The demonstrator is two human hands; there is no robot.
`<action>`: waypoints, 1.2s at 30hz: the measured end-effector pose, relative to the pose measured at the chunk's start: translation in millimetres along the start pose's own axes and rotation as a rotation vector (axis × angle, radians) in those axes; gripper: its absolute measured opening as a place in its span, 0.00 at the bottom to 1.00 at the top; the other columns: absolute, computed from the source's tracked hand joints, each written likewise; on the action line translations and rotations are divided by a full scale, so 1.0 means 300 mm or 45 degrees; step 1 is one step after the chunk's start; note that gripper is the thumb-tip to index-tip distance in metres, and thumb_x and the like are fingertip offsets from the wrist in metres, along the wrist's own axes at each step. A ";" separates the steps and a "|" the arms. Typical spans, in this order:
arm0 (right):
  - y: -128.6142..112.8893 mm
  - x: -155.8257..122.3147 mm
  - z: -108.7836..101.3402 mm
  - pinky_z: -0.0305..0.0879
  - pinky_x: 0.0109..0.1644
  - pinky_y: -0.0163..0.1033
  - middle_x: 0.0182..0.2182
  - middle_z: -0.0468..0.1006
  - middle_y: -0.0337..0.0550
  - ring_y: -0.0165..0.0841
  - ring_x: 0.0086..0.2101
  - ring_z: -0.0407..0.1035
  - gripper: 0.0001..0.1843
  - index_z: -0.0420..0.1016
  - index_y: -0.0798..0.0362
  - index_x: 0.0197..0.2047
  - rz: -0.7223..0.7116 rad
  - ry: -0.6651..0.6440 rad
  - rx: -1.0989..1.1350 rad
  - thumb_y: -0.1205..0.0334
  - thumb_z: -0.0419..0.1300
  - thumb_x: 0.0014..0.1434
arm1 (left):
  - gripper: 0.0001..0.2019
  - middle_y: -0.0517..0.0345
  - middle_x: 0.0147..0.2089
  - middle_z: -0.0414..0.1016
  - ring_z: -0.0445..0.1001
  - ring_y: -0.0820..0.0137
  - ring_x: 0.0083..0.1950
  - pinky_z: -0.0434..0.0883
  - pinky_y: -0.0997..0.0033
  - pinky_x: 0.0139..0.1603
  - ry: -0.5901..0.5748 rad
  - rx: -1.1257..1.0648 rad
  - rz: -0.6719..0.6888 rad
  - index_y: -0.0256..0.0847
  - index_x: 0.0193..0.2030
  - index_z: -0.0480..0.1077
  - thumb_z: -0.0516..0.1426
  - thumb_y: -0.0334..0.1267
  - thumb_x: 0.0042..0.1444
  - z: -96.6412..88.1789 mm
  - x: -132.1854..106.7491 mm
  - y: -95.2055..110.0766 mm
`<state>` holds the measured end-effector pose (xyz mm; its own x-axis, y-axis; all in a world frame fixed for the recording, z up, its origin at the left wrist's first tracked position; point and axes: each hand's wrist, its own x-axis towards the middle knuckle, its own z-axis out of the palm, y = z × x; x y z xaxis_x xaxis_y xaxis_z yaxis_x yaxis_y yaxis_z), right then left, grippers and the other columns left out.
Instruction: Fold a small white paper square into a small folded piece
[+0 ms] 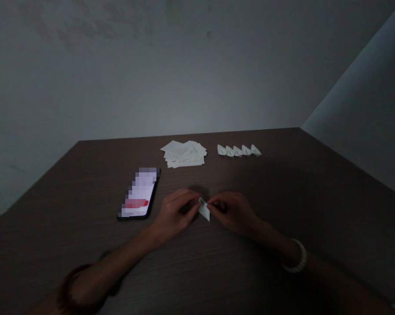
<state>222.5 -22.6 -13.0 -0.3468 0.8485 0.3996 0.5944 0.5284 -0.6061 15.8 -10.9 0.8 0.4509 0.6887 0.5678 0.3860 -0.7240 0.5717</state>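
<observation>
My left hand and my right hand meet over the middle of the dark wooden table. Both pinch a small folded piece of white paper between their fingertips, just above the tabletop. The left hand grips its left side, the right hand its right side. A pale beaded bracelet circles my right wrist and a dark band my left wrist.
A loose stack of white paper slips lies at the far middle of the table. To its right stands a row of several small folded paper shapes. A phone with a lit screen lies left of my hands. Grey walls rise behind.
</observation>
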 end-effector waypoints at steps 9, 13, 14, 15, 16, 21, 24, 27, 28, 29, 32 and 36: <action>0.019 -0.005 -0.012 0.60 0.35 0.34 0.26 0.75 0.36 0.28 0.29 0.67 0.03 0.75 0.50 0.34 -0.139 -0.046 -0.087 0.64 0.59 0.58 | 0.07 0.52 0.40 0.76 0.75 0.69 0.41 0.74 0.68 0.41 -0.155 0.001 0.026 0.38 0.43 0.74 0.55 0.31 0.60 -0.007 -0.015 -0.014; 0.034 -0.017 -0.021 0.62 0.37 0.36 0.30 0.76 0.39 0.30 0.33 0.68 0.04 0.75 0.50 0.36 -0.205 -0.116 -0.164 0.63 0.58 0.59 | 0.11 0.50 0.45 0.74 0.73 0.66 0.45 0.74 0.64 0.43 -0.279 0.077 0.145 0.39 0.47 0.73 0.53 0.29 0.60 -0.011 -0.033 -0.025; 0.037 -0.019 -0.023 0.62 0.38 0.36 0.32 0.76 0.40 0.31 0.34 0.69 0.04 0.75 0.50 0.37 -0.210 -0.132 -0.172 0.63 0.58 0.59 | 0.12 0.50 0.45 0.74 0.73 0.66 0.45 0.73 0.63 0.44 -0.319 0.093 0.164 0.40 0.48 0.73 0.53 0.29 0.60 -0.013 -0.037 -0.027; 0.040 -0.022 -0.024 0.63 0.39 0.36 0.33 0.76 0.40 0.31 0.35 0.69 0.04 0.75 0.50 0.37 -0.212 -0.148 -0.177 0.63 0.58 0.59 | 0.13 0.50 0.45 0.74 0.72 0.65 0.46 0.73 0.63 0.44 -0.354 0.107 0.173 0.40 0.49 0.73 0.53 0.28 0.60 -0.014 -0.040 -0.028; 0.042 -0.023 -0.024 0.63 0.39 0.36 0.34 0.77 0.41 0.32 0.36 0.69 0.05 0.75 0.50 0.38 -0.212 -0.163 -0.181 0.64 0.58 0.59 | 0.13 0.50 0.45 0.73 0.72 0.65 0.46 0.73 0.62 0.45 -0.382 0.116 0.176 0.40 0.49 0.73 0.53 0.28 0.61 -0.016 -0.042 -0.028; 0.051 -0.025 -0.022 0.63 0.40 0.37 0.35 0.76 0.41 0.32 0.37 0.69 0.06 0.76 0.50 0.39 -0.248 -0.190 -0.192 0.64 0.58 0.60 | 0.14 0.49 0.46 0.72 0.71 0.64 0.47 0.73 0.61 0.46 -0.477 0.094 0.166 0.40 0.50 0.72 0.52 0.28 0.61 -0.022 -0.045 -0.027; 0.053 -0.025 -0.022 0.63 0.39 0.37 0.35 0.76 0.41 0.32 0.36 0.69 0.06 0.76 0.49 0.39 -0.264 -0.179 -0.186 0.64 0.58 0.59 | 0.14 0.49 0.46 0.72 0.70 0.63 0.48 0.72 0.60 0.47 -0.502 0.081 0.161 0.40 0.50 0.72 0.52 0.27 0.60 -0.025 -0.046 -0.024; 0.051 -0.025 -0.028 0.62 0.38 0.37 0.34 0.75 0.41 0.32 0.36 0.68 0.06 0.76 0.49 0.39 -0.272 -0.186 -0.188 0.64 0.58 0.59 | 0.14 0.49 0.46 0.71 0.70 0.63 0.49 0.72 0.60 0.48 -0.524 0.063 0.143 0.40 0.50 0.72 0.53 0.27 0.59 -0.031 -0.044 -0.018; 0.050 -0.025 -0.030 0.62 0.38 0.37 0.34 0.75 0.41 0.32 0.36 0.68 0.06 0.76 0.49 0.40 -0.274 -0.196 -0.193 0.63 0.59 0.59 | 0.14 0.50 0.46 0.71 0.70 0.63 0.49 0.72 0.60 0.48 -0.533 0.058 0.135 0.40 0.49 0.72 0.53 0.27 0.59 -0.034 -0.044 -0.016; 0.049 -0.025 -0.031 0.62 0.38 0.38 0.34 0.75 0.41 0.32 0.36 0.68 0.06 0.76 0.49 0.40 -0.277 -0.205 -0.197 0.63 0.59 0.59 | 0.13 0.50 0.47 0.71 0.70 0.63 0.49 0.72 0.60 0.49 -0.541 0.056 0.128 0.39 0.49 0.73 0.53 0.28 0.60 -0.036 -0.043 -0.016; 0.050 -0.023 -0.031 0.62 0.38 0.38 0.35 0.75 0.41 0.33 0.36 0.68 0.07 0.77 0.49 0.40 -0.275 -0.224 -0.203 0.61 0.59 0.60 | 0.11 0.51 0.47 0.71 0.70 0.64 0.49 0.71 0.61 0.49 -0.562 0.059 0.111 0.39 0.48 0.73 0.53 0.29 0.62 -0.037 -0.042 -0.019; 0.050 -0.020 -0.023 0.62 0.40 0.38 0.35 0.75 0.41 0.33 0.37 0.67 0.06 0.77 0.50 0.39 -0.245 -0.220 -0.215 0.60 0.59 0.61 | 0.08 0.52 0.47 0.72 0.70 0.65 0.50 0.71 0.62 0.50 -0.468 0.025 0.042 0.39 0.45 0.74 0.55 0.30 0.61 -0.021 -0.041 -0.030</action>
<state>238.4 -20.0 -19.8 -0.5744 0.7328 0.3647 0.6128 0.6804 -0.4020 1.7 -12.5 -7.6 0.7211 0.6076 0.3329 0.3800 -0.7487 0.5432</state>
